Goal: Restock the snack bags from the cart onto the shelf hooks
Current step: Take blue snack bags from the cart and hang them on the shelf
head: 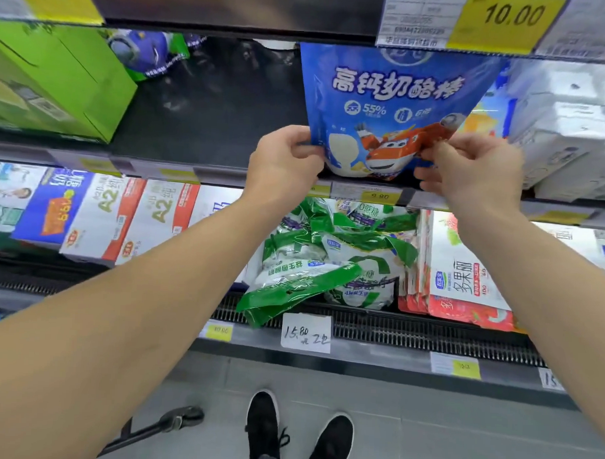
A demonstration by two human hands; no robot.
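A blue snack bag point(391, 105) with white lettering and an orange cartoon plane hangs upright in the middle shelf bay. My left hand point(284, 160) pinches its lower left corner. My right hand point(471, 163) pinches its lower right corner. The bag's top edge reaches up under the shelf above, and any hook there is hidden. More blue bags show behind it to the right point(493, 112).
To the left of the bag the dark shelf bay point(209, 116) holds nothing near, with green cartons point(56, 83) further left and white packs point(572, 129) to the right. Green bags point(327, 261) pile on the shelf below. A cart wheel point(181, 419) and my shoes point(297, 431) are on the floor.
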